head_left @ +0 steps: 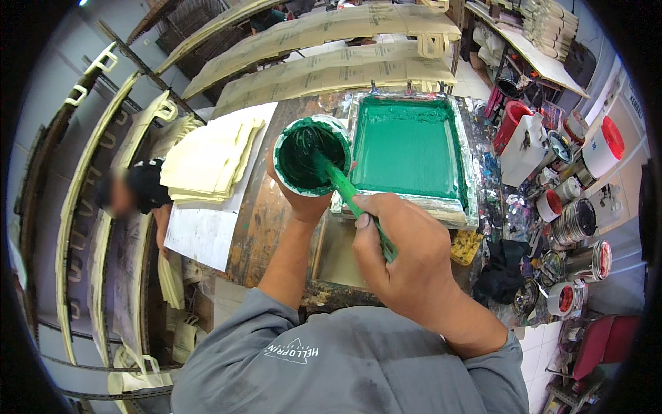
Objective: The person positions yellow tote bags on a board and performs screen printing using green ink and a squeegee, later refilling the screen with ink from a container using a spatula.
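Note:
My left hand (pixel 303 205) is wrapped round the near side of a round white tub (pixel 278 165), whose mouth faces me and shows dark green ink inside. In my right hand (pixel 410 238) is a green, ink-coated stirring stick (pixel 346 192), slanting down into the tub. Its far end is lost in the ink, so I cannot tell its shape. Just right of the tub lies a screen printing frame (pixel 472 162), its mesh covered with bright green ink and a thicker ridge along the far edge.
Cream bags (pixel 210 155) are stacked on white sheets left on the stained table (pixel 265 200). A yellow sponge (pixel 466 246) and a black cloth (pixel 503 272) lie near right. Paint cans (pixel 576 219) crowd the right side. Racks of bags (pixel 331 34) stand beyond; another person (pixel 148 186) is at left.

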The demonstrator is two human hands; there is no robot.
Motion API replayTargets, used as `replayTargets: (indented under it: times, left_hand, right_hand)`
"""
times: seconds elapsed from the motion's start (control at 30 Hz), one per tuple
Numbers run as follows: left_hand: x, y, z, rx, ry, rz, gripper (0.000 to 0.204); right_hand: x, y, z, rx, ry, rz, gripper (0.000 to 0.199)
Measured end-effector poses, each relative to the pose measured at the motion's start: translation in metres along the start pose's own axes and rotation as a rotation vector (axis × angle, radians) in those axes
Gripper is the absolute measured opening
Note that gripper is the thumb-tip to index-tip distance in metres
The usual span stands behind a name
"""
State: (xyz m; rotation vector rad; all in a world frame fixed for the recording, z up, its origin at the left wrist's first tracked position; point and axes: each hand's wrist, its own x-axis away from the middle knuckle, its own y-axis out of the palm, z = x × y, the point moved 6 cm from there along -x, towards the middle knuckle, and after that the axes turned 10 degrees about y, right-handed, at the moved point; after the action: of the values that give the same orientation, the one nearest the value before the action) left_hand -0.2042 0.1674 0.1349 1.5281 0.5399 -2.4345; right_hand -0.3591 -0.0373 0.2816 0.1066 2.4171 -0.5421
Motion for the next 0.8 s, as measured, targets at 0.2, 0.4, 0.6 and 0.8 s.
replayTargets:
  times: [0.2, 0.4, 0.6, 0.8]
  left_hand:
    - [-0.009, -0.004, 0.012, -0.051, 0.018, -0.030, 0.125]
    - [-0.021, -0.003, 0.028, -0.023, -0.146, -0.256, 0.121]
    - [-0.033, -0.013, 0.039, 0.147, -0.199, -0.506, 0.122]
    - [-0.059, -0.013, 0.066, 0.546, -0.394, -0.800, 0.122]
  right_hand:
    - [-0.009, -0.008, 0.004, 0.021, 0.034, 0.040, 0.023]
    - [-0.024, -0.026, 0.001, 0.135, -0.017, -0.001, 0.017]
    - [-0.039, -0.049, -0.008, 0.286, 0.036, -0.181, 0.015]
    - [-0.058, -0.082, -0.028, 0.260, -0.215, -0.526, 0.024]
